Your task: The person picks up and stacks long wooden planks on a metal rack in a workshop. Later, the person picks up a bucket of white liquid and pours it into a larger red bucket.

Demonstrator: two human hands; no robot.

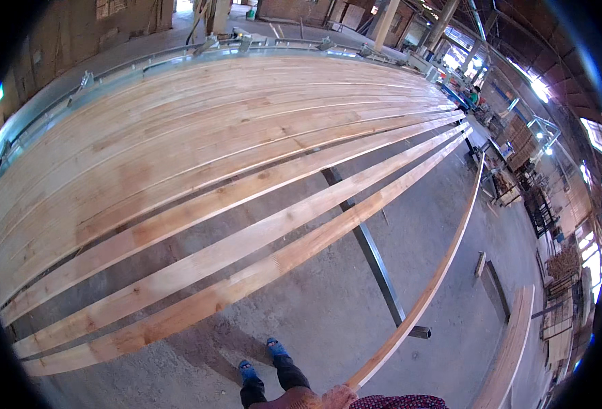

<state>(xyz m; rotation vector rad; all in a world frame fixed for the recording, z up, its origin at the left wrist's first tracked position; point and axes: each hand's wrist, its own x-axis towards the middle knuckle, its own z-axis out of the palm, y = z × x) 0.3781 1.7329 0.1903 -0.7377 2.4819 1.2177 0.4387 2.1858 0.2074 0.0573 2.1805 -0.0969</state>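
At the lower edge, my right hand (340, 397), coming from a dark red patterned sleeve (399, 402), is closed at the near end of a long, narrow wooden board (423, 300). The board runs up and away to the right, crossing over the end of a metal bar (379, 269). Its grip is partly cut off by the picture's edge. I cannot make out my left hand; a brownish patch beside the right hand is too unclear to name. To the left, several separate boards (246, 262) lie spaced apart across the metal bar.
A wide panel of boards (198, 116) lies side by side beyond, along a metal frame (144, 65). My blue slippers (275, 347) stand on the concrete floor (301, 320). A thick stack of boards (512, 351) lies at right, with wood piles (561, 266) farther off.
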